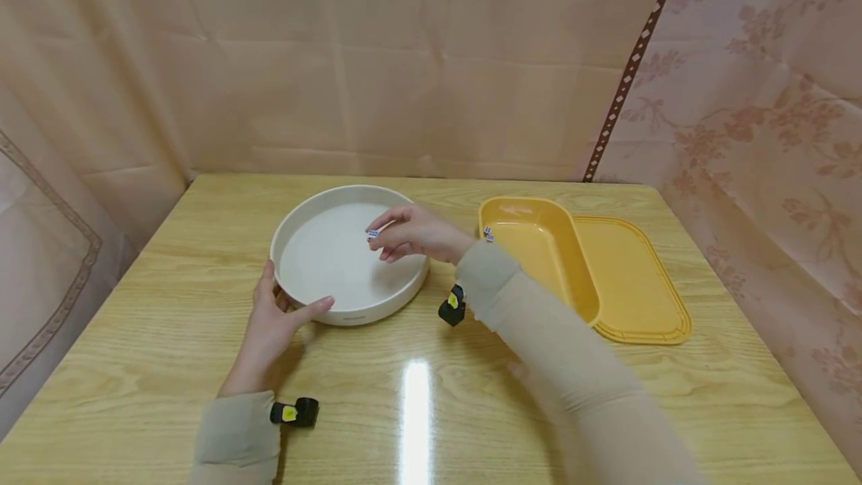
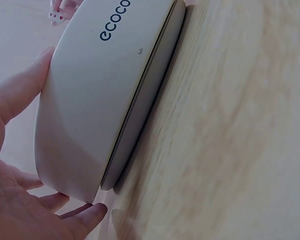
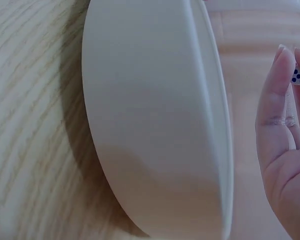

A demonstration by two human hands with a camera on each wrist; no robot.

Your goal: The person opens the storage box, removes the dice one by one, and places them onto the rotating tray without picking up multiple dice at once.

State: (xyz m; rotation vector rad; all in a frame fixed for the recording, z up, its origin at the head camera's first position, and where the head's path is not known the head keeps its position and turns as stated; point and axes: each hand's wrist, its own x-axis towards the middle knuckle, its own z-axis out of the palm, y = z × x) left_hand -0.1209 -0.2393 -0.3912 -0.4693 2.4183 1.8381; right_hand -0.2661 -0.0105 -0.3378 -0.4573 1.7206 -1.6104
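My right hand [image 1: 420,234] pinches a small white die [image 1: 373,234] between thumb and fingertips, above the round white tray [image 1: 323,253]. Blue pips show on the die [image 3: 298,75] in the right wrist view, red ones on the die [image 2: 56,18] in the left wrist view. My left hand [image 1: 272,324] holds the tray at its near left side, thumb on the rim and fingers around the outer wall. The tray wall [image 2: 85,100] carries the printed letters "ecoco". Two more dice [image 1: 488,234] are at the left side of the yellow box [image 1: 539,245].
A flat yellow lid [image 1: 629,279] lies right of the box, against its side. Everything stands on a wood-grain table [image 1: 364,395]. Curtains [image 1: 404,66] hang behind and at both sides of the table. A black camera [image 1: 453,305] is on the right wrist.
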